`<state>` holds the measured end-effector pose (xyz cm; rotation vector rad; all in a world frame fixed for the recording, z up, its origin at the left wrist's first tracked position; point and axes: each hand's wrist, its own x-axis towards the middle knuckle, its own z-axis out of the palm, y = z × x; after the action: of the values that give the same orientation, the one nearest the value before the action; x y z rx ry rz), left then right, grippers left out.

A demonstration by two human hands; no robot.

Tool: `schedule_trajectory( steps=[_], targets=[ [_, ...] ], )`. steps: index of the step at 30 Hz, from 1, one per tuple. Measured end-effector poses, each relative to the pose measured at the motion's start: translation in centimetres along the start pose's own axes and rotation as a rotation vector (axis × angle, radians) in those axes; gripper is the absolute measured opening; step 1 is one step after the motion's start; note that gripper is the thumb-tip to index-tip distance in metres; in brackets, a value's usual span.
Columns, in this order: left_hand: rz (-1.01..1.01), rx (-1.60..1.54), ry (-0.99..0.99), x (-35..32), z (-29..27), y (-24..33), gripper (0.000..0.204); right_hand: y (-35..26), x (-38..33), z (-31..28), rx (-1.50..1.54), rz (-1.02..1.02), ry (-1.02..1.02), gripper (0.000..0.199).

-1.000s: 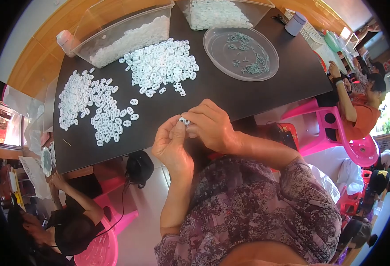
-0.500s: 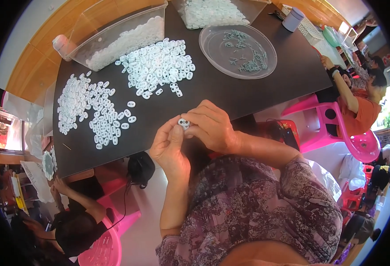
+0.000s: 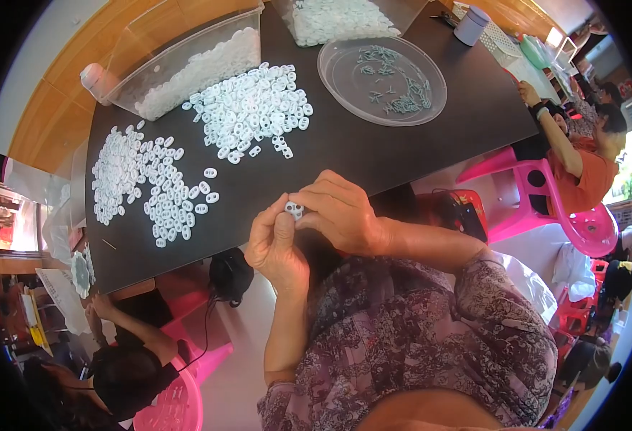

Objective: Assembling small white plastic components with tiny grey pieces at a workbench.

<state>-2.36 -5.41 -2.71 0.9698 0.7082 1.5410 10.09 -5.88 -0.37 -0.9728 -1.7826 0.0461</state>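
Between the fingertips of both hands, just off the table's near edge, is a small white plastic piece with dark holes (image 3: pixel 294 210). My left hand (image 3: pixel 279 241) pinches it from the left with thumb and fingers. From the other side my right hand (image 3: pixel 341 214) closes its fingers on the same piece; part of it is hidden by the fingers. Beyond my hands lies a heap of white pieces with holes (image 3: pixel 251 111). To the left spread oval white pieces (image 3: pixel 176 194) and a denser pile of them (image 3: pixel 115 172).
A clear round tray (image 3: pixel 334 86) holding small grey-green pins (image 3: pixel 409 97) sits farther right on the dark table (image 3: pixel 467 118). Clear bins (image 3: pixel 126 79) of white parts stand at the back. A lidded cup (image 3: pixel 472 27) is far right. Other people sit left and right near pink chairs (image 3: pixel 521 187).
Both hands still hold the white piece, with only a slight shift of the fingers. The whole view has moved slightly; the piles look the same.
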Motion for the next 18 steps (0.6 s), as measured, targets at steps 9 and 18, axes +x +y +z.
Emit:
schedule_trajectory(
  steps=[9,18],
  targets=[
    [0.011,-0.089,0.041,-0.3,0.0,0.0,0.016,-0.5,0.2,0.5,0.043,0.011,0.029,0.032],
    [0.07,-0.074,0.077,-0.5,0.7,0.3,0.018,-0.6,0.3,1.2,0.039,-0.03,0.091,0.032]
  ],
)
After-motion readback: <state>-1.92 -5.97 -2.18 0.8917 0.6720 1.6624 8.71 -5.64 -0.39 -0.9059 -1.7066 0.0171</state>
